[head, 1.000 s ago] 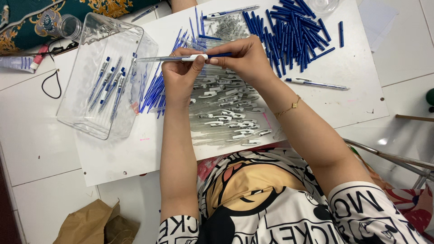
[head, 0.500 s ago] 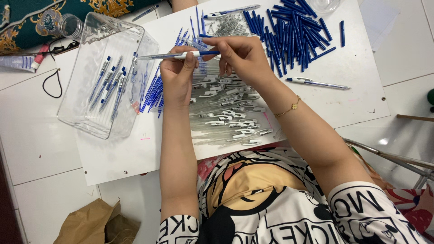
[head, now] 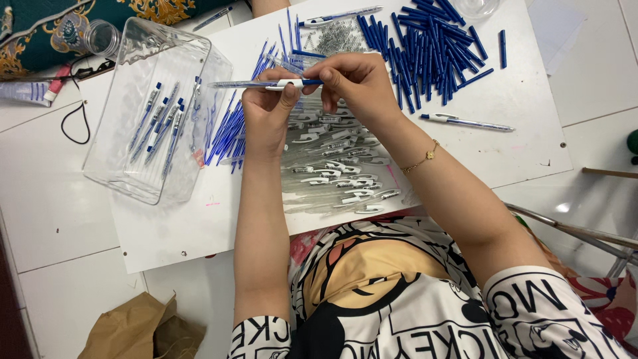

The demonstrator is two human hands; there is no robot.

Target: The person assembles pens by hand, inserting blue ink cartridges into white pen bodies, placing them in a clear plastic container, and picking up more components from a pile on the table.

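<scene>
Clear ribbed plastic tray (head: 126,169) at left, holding finished blue-tipped pens. Loose thin blue refills (head: 229,136) beside it. Left hand (head: 266,116) and right hand (head: 355,83), fingers clamped on one clear-barrelled pen (head: 266,84) held level above transparent barrels (head: 332,169). Blue caps (head: 432,43) heaped right on white tabletop (head: 525,100).

pen (head: 266,84): clear glossy plastic | tray (head: 126,173): clear glossy plastic | board (head: 525,106): matt white

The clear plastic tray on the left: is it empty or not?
Not empty. Several assembled pens lie inside the clear tray.
</scene>
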